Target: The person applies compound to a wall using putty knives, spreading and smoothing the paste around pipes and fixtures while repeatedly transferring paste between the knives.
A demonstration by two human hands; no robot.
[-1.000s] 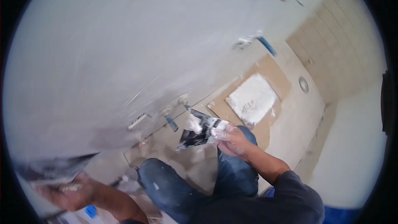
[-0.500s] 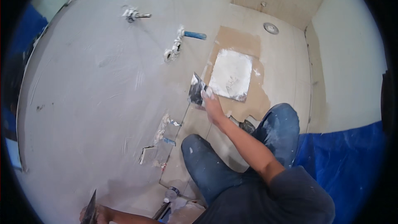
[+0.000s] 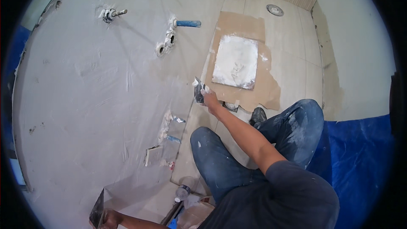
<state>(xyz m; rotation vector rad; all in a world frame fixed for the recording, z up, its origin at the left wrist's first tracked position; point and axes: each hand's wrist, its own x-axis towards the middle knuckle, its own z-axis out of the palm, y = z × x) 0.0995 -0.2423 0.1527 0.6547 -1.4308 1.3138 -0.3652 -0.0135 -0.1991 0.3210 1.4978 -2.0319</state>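
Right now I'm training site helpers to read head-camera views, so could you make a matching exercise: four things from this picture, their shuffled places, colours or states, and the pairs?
Things
1. Right hand
2. White-coated board
3. Left hand
4. Plastic sheet at right

Descriptions
A. Lying on brown cardboard
B. Blue
C. Low in the picture, holding a dark blade
D. Mid-picture, holding a spatula

Pairs: 1-D, 2-A, 3-C, 4-B

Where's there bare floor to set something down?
Bare floor lies between the cardboard and the right-hand wall, below the drain in the picture. It's crowded beside the left thigh, with a bottle and crumpled tan wrapping; a white-coated board covers the cardboard's middle.
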